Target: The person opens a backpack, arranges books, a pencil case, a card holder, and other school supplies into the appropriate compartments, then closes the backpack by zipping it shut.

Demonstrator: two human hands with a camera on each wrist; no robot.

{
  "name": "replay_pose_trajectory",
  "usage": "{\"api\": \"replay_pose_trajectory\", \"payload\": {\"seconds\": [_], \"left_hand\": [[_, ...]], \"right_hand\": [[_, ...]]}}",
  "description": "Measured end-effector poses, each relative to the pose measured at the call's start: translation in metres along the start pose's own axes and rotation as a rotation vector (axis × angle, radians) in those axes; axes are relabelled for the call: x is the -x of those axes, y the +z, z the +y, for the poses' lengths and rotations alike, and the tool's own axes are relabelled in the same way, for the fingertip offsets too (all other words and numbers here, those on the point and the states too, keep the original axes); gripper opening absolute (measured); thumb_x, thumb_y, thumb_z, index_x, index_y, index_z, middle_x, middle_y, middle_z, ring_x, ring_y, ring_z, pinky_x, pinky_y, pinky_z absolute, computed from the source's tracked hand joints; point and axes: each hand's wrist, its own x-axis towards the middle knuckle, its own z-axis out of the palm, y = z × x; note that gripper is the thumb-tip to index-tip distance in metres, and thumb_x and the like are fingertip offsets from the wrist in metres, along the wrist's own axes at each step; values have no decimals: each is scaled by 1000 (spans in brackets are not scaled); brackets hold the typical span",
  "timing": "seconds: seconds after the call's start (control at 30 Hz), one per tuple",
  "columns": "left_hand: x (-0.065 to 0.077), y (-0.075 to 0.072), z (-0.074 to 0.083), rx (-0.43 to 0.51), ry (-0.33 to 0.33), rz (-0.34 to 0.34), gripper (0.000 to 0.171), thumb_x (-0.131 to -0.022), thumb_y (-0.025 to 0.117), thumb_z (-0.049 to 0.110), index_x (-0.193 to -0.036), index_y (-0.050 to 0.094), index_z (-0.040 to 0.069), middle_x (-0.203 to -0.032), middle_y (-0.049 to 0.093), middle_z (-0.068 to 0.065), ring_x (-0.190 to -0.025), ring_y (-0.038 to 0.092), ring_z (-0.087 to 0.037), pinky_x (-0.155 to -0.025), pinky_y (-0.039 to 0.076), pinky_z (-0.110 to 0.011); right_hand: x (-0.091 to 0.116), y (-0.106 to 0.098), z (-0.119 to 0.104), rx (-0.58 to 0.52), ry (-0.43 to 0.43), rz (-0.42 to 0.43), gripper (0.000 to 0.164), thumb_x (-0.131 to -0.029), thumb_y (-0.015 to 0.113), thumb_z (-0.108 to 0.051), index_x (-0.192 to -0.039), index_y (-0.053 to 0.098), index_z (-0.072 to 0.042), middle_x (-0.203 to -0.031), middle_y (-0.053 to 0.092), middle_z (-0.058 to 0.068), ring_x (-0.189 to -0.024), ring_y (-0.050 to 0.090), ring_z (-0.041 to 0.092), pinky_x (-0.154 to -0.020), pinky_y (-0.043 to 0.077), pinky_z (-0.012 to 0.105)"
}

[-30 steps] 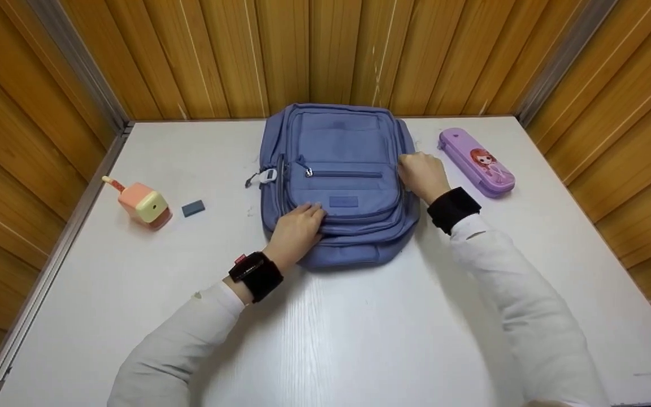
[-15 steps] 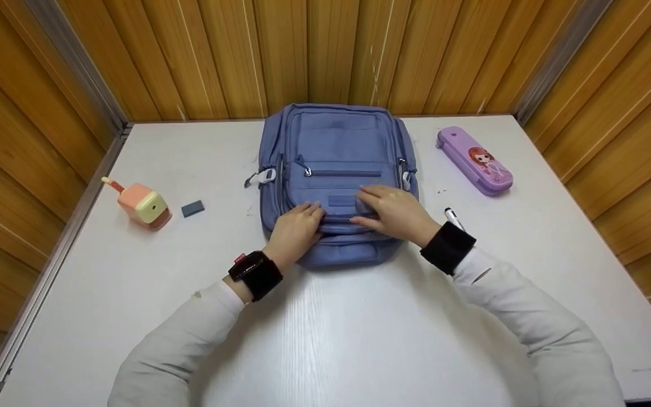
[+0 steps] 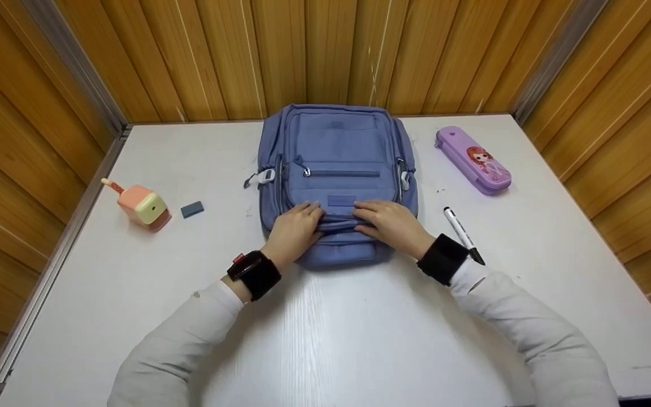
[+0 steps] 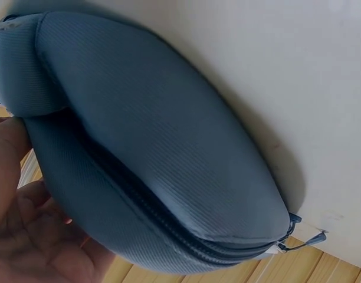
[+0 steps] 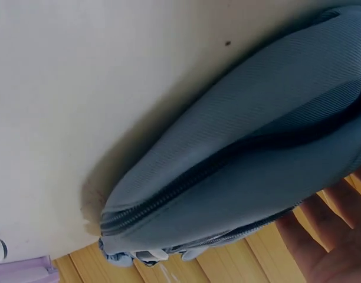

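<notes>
Blue backpack (image 3: 334, 141) lies on the white table (image 3: 337, 345), its lower front edge under both hands and most of its body beyond them. The left hand (image 3: 293, 233) has its fingers over that edge and its thumb against the underside; whether it pinches, one cannot tell. The right hand (image 3: 396, 226) rests unclenched, fingers straight, touching the same edge. A small patch (image 3: 341, 201) lies between the fingertips.

Free table (image 3: 317, 345) lies between the forearms (image 3: 170, 345), before the backpack (image 3: 337, 138). Wall (image 3: 325, 56) blocks passage behind it; marker (image 3: 460, 230) and pencil case (image 3: 474, 161) obstruct the right, sharpener (image 3: 143, 204) the left.
</notes>
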Motion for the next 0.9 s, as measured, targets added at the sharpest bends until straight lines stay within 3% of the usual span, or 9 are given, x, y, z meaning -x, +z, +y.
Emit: {"api": "replay_pose_trajectory", "payload": {"seconds": [0.27,0.5,0.7,0.9], "left_hand": [[3,-1,-9,127,-14,-4,48,-95,73,26,-134,63,1,-144,63,-18,-136,58,-37,-123,37,-55],[9,-9,-21,110,-111,-29,61,-98,63,49,-138,62,2,-146,61,-17,-142,53,-36,-127,28,-55],[23,-17,-44,174,-208,-4,64,-102,56,51,-141,59,1,-147,60,-18,-144,51,-37,-129,24,-54],[44,-32,-75,193,-289,69,60,-103,57,46,-141,58,-1,-143,62,-22,-144,51,-40,-129,25,-53]], "right_hand": [[-5,-4,-1,-120,81,9,27,-94,74,-23,-115,77,-5,-122,76,13,-110,74,33,-92,61,45],[-14,-12,2,-204,104,-19,20,-93,74,-21,-106,78,-5,-107,78,11,-102,76,31,-89,61,46],[-21,-23,2,-228,139,-28,16,-94,73,-18,-102,76,-4,-101,78,12,-98,75,33,-87,60,49],[-31,-38,0,-218,169,-3,16,-95,72,-16,-104,74,-3,-102,78,14,-98,74,33,-87,60,48]]}}
